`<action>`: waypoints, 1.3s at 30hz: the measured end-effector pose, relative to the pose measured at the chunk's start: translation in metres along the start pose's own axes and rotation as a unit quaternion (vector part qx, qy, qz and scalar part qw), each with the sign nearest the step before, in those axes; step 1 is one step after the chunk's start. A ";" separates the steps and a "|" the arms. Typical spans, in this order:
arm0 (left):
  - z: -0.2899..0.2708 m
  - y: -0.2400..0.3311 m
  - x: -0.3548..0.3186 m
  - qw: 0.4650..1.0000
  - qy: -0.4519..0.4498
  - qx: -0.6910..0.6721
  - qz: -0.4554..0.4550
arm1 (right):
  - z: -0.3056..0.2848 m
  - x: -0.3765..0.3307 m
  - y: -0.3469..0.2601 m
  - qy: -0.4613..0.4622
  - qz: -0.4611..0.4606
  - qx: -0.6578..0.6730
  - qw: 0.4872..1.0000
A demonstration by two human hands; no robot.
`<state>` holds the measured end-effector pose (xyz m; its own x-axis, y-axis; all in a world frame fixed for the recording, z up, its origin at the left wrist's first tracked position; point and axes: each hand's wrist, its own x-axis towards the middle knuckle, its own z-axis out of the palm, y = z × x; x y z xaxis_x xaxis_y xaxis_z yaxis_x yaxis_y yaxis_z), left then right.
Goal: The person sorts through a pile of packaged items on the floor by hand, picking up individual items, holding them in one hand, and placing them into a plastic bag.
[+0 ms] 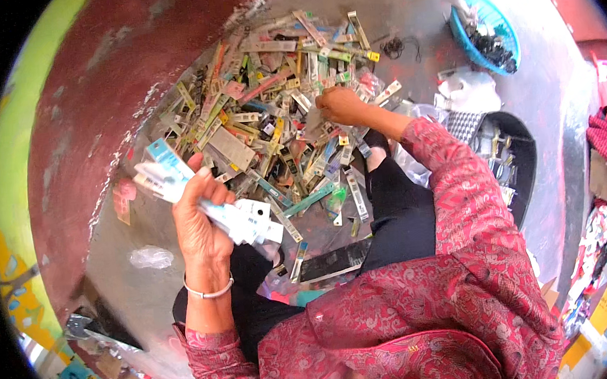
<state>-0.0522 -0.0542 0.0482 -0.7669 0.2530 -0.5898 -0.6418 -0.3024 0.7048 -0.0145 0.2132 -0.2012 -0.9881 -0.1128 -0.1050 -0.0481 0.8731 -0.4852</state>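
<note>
My left hand is raised left of the pile, its fingers wrapped round a bundle of long, narrow white-and-blue packets. The packets stick out on both sides of the fist, some fanned apart. Out over the pile reaches my right hand, fingers bent together and pointing left. What lies in its fingertips, if anything, I cannot make out. Beneath it spreads a large heap of slim packets in white, green, yellow and pink, lying every which way on the floor.
A blue plastic basket with dark items stands at the far right. Nearer is a black tub holding more slim packets, beside a white plastic bag. Crumpled clear plastic lies at the left. A dark red wall curves behind.
</note>
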 end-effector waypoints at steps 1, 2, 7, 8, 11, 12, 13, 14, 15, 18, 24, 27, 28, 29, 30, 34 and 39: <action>0.000 0.002 -0.003 0.999 -0.030 -0.023 -0.002 | -0.022 0.000 -0.001 0.012 0.018 0.111 0.994; 0.005 0.006 -0.011 0.999 -0.044 0.002 0.020 | -0.043 0.000 -0.006 0.020 0.033 0.224 0.974; 0.008 0.014 -0.024 0.968 -0.249 -0.010 0.018 | -0.175 -0.023 -0.086 0.110 0.102 0.644 0.750; 0.007 0.014 -0.023 0.958 -0.283 -0.041 -0.002 | -0.198 -0.031 -0.109 0.125 0.076 0.665 0.732; 0.020 0.012 -0.030 0.931 -0.353 -0.093 0.003 | -0.257 -0.058 -0.179 0.195 0.060 0.657 0.725; 0.027 0.012 -0.032 0.935 -0.342 -0.098 -0.006 | -0.265 -0.062 -0.188 0.217 0.039 0.637 0.739; 0.033 0.013 -0.036 0.942 -0.321 -0.086 -0.042 | -0.270 -0.068 -0.206 0.248 0.034 0.572 0.781; 0.032 0.014 -0.043 0.946 -0.317 -0.068 -0.010 | -0.269 -0.077 -0.236 0.270 0.024 0.510 0.816; 0.031 0.014 -0.046 0.949 -0.312 -0.049 0.021 | -0.267 -0.080 -0.260 0.293 0.014 0.445 0.847; 0.026 0.015 -0.053 0.928 -0.351 0.057 0.106 | -0.227 -0.074 -0.292 0.409 -0.063 0.091 0.906; 0.006 0.015 -0.062 0.856 -0.386 0.265 0.218 | -0.212 -0.067 -0.293 0.375 -0.080 -0.022 0.923; -0.002 0.018 -0.064 0.883 -0.424 0.192 0.061 | -0.216 -0.046 -0.273 0.430 -0.037 0.023 0.902; -0.004 0.017 -0.067 0.901 -0.411 0.127 0.053 | -0.215 -0.039 -0.252 0.471 0.026 -0.038 0.881; -0.004 0.021 -0.072 0.896 -0.429 0.104 0.039 | -0.219 -0.038 -0.234 0.509 0.090 -0.101 0.850; -0.007 0.028 -0.076 0.892 -0.443 0.083 0.026 | -0.230 -0.041 -0.222 0.503 0.137 -0.043 0.852; -0.009 0.030 -0.061 0.883 -0.469 -0.031 0.005 | -0.246 -0.052 -0.196 0.485 0.105 0.406 0.767; -0.010 0.023 -0.055 0.901 -0.432 0.025 -0.021 | -0.224 -0.069 -0.296 0.444 -0.119 0.106 0.882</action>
<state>-0.0251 -0.0844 0.0927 -0.4425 0.8907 -0.1044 -0.6530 -0.2402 0.7182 0.0350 0.0688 0.1445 -0.6826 0.2176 0.6976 -0.3344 0.7558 -0.5630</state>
